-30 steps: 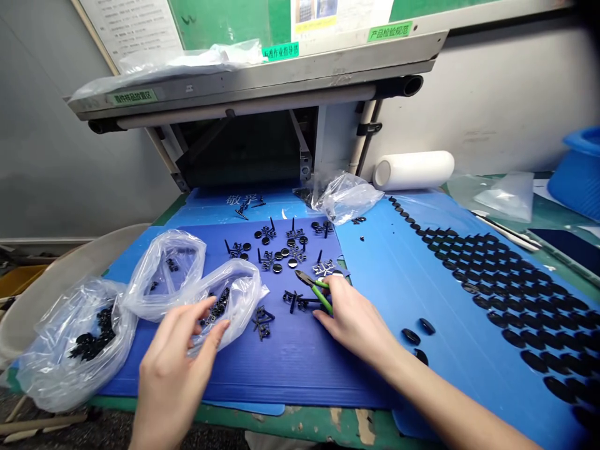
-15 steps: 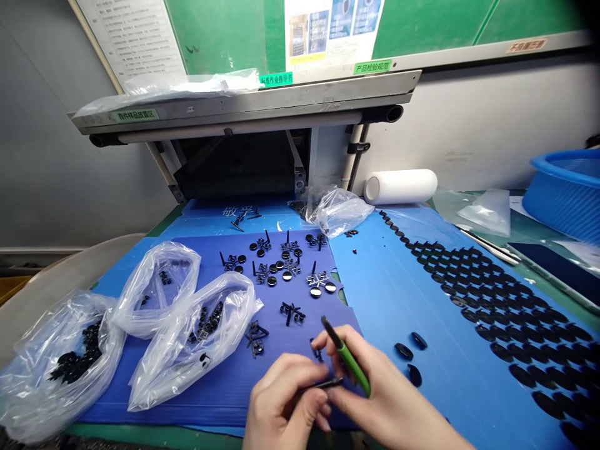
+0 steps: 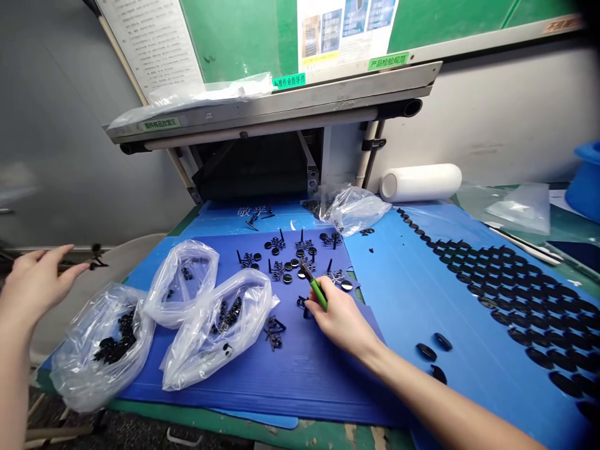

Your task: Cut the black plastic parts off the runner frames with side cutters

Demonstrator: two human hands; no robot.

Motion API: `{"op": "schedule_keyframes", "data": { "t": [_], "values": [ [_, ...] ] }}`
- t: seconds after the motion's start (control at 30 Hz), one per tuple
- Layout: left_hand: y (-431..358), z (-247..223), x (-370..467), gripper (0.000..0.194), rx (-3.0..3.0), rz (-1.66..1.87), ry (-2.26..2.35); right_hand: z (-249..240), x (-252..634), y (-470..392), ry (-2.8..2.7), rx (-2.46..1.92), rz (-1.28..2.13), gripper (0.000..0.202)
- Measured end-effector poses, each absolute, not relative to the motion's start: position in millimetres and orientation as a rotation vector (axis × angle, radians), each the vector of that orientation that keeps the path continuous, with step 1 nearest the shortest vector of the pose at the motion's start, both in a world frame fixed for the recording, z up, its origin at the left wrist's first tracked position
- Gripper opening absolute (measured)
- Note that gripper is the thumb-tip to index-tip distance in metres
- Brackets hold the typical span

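Your right hand [image 3: 340, 319] is clenched on the cutters [image 3: 313, 286], tip among the uncut sprues [image 3: 300, 259] mid-worktop; your left hand [image 3: 35, 281], out past the left edge, pinches a bare runner [image 3: 91, 264]; I judge most done: many discs [image 3: 506, 281] lie in rows, roughly ten sprues remain.

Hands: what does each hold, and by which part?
Right hand holds green-handled cutters by the handles. Left hand pinches a thin black sprue by one end.
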State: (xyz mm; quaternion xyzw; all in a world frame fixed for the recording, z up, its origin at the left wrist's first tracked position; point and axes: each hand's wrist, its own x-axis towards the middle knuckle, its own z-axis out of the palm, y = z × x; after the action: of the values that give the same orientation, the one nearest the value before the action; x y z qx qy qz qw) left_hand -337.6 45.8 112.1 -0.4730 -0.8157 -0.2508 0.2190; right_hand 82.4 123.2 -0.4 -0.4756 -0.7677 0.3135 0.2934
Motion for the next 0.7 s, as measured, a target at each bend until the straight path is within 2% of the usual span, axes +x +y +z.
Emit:
{"op": "schedule_keyframes", "data": {
  "t": [0.1, 0.2, 0.3, 0.37, 0.5, 0.6, 0.7],
  "values": [
    [46.7, 110.6, -296.1, 0.04, -1.473, -0.67, -2.232, -1.1, 81.3, 124.9, -2.073, -1.238, 0.766, 0.004],
    [31.3, 90.8, -217.6, 0.038, -1.724, -0.754, -2.105, 4.4, 87.8, 123.3, -2.078, -1.225, 0.721, 0.008],
    [8.9, 63.4, -139.1, 0.018, -2.151, -0.732, -1.958, 13.0, 102.1, 114.8, -2.081, -1.211, 0.708, 0.01],
    [-2.6, 48.9, -109.4, 0.014, -2.353, -0.767, -1.855, 17.5, 114.4, 106.5, -2.09, -1.193, 0.721, 0.006],
    [-12.7, 44.0, -115.7, 0.014, -2.151, -0.815, -2.053, 17.8, 135.4, 90.8, -2.097, -1.14, 0.793, 0.001],
    [-15.2, 49.7, -126.0, 0.012, -2.058, -0.87, -2.245, 15.2, 141.6, 81.7, -2.006, -1.07, 0.819, 0.008],
    [-16.8, 40.9, -102.2, 0.013, -2.068, -1.344, -2.42, 16.0, 143.6, 73.0, -1.924, -0.999, 0.826, 0.014]
  ]
}}
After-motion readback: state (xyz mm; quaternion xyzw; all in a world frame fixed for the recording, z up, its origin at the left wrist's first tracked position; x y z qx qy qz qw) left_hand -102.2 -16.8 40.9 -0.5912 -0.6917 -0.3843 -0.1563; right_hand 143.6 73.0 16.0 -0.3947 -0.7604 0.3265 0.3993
